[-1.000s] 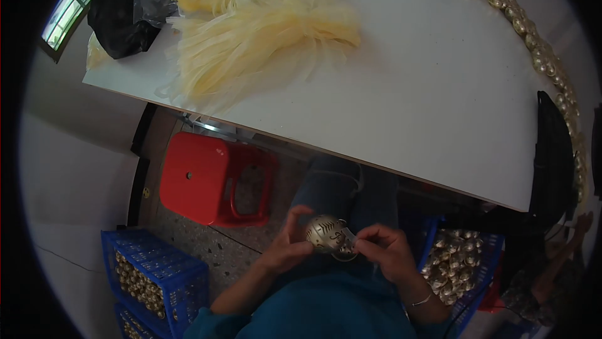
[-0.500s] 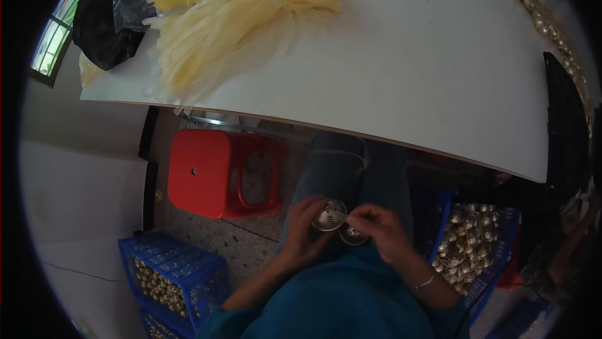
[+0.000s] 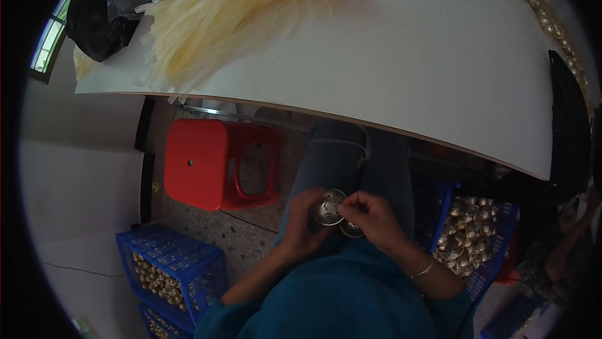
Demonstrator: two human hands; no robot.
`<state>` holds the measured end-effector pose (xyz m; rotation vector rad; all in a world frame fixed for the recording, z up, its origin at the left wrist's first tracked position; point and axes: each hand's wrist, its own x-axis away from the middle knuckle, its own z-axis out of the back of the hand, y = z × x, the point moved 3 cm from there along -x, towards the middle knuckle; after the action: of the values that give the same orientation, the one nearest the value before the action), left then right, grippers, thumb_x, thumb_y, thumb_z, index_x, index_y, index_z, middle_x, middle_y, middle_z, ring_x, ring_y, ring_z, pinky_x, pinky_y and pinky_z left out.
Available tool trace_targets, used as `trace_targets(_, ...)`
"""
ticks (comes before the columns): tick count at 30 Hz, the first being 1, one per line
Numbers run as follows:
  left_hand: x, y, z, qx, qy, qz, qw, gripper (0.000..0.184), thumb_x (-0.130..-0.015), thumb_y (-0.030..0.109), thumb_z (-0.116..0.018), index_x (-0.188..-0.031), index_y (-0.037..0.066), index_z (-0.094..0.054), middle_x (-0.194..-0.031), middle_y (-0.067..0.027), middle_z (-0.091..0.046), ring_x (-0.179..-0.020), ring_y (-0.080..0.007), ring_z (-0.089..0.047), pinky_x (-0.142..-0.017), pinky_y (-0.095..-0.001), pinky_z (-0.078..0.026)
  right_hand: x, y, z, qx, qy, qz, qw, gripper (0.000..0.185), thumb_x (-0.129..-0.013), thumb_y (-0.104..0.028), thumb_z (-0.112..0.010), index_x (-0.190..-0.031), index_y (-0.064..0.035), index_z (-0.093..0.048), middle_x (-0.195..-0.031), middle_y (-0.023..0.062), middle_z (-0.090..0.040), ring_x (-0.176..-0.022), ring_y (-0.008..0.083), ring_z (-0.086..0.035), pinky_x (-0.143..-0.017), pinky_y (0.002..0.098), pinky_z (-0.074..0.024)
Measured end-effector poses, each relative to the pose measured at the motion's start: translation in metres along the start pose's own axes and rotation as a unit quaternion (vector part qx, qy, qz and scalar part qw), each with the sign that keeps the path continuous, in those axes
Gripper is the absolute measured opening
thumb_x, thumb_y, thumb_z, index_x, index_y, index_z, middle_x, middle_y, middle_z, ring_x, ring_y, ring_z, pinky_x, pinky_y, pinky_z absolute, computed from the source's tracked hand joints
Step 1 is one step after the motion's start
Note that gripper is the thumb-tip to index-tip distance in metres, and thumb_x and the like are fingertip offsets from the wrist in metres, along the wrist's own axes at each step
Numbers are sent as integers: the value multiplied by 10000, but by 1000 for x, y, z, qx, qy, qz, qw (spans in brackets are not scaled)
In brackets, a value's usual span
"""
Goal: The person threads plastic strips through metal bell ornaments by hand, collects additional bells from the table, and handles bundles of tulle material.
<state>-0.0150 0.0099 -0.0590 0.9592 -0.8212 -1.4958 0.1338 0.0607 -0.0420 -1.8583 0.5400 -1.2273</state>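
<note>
Over my lap, my left hand point(image 3: 303, 221) curls round a shiny, cup-shaped metal piece with slots in it point(image 3: 328, 208). A second round metal piece point(image 3: 352, 230) sits just below and to the right, partly under my right hand; whether the two are joined I cannot tell. My right hand point(image 3: 376, 223) is closed in a pinch at the right rim of the slotted cup. What lies between its thumb and fingertips is hidden.
The white table point(image 3: 407, 69) edge runs above my knees, bearing pale yellow ribbon bundles point(image 3: 219, 25) and a black bag point(image 3: 94, 25). A red stool point(image 3: 197, 166) stands left. Blue crates point(image 3: 210, 264) point(image 3: 446, 204) of metal pieces flank me. Another person's arm point(image 3: 567, 251) shows at right.
My right fingers have come down over the cup's rim, and the pale strip seen in their pinch no longer shows. My left hand keeps its hold. The view has shifted slightly.
</note>
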Motion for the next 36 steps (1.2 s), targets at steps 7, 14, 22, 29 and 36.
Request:
trace_targets(7,0,0,-2,-5,3,-13,1000,713,-561,-14,-714,-1190,41,-382,-1175,-166,-425,-1091,-326,-418,-918,-370,-343,0,2,0,1,22,22,1000,88,-794,-105,-599,-826,-28,-572,-725,-16,-555,-640,28,-486,-557,160,-379)
trace_targets(14,-1,1,-2,-29,8,-44,999,700,-562,8,-716,-1180,45,-390,-1164,-166,-436,-1075,-322,-427,-899,-377,-345,-2,4,-2,6,43,25,999,82,-795,-100,-598,-816,-28,-564,-723,-14,-555,-639,30,-491,-556,161,-384)
trace_targets(22,-5,11,4,-10,-20,-28,999,669,-577,38,-719,-1168,53,-406,-1165,-164,-438,-1085,-319,-421,-907,-382,-338,1,9,0,36,65,59,995,90,-806,-109,-594,-821,-27,-560,-723,-8,-562,-615,28,-495,-537,157,-390)
trace_targets(29,1,2,-1,1,-5,-9,1000,656,-583,107,-759,-1146,49,-428,-1160,-167,-419,-1066,-315,-436,-885,-375,-378,6,9,2,-29,97,62,993,102,-814,-121,-594,-843,-26,-569,-732,1,-572,-607,29,-497,-533,159,-400)
trace_targets(36,-2,7,-5,-43,40,11,998,673,-564,139,-780,-1133,48,-433,-1100,-171,-438,-1022,-321,-454,-837,-380,-413,8,13,-5,0,102,75,992,122,-809,-134,-605,-843,-21,-572,-717,-9,-562,-635,28,-492,-557,164,-399)
